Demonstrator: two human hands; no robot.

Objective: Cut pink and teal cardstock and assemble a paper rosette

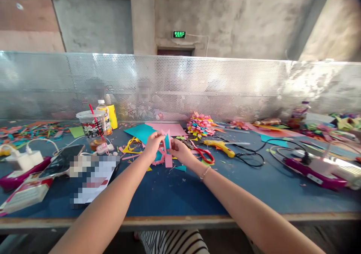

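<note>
My left hand (153, 144) and my right hand (180, 151) meet over the middle of the table, both closed on a small piece of folded pink and blue paper (168, 160). The left fingers pinch its upper left part, and the right fingers hold its right side. Pink strips hang below the fingertips. Behind my hands lie a blue paper sheet (138, 132) and a pink paper sheet (169, 128). Yellow and pink scraps are scattered round them. Just right of my right hand are red-handled scissors (207, 155).
A yellow glue gun (220, 145) with a black cable lies to the right, near a paper flower ball (200, 125). At left stand a plastic cup (92, 128) and a bottle (103, 114), with phones and a power strip (17, 177). A perforated metal screen (180, 81) runs behind.
</note>
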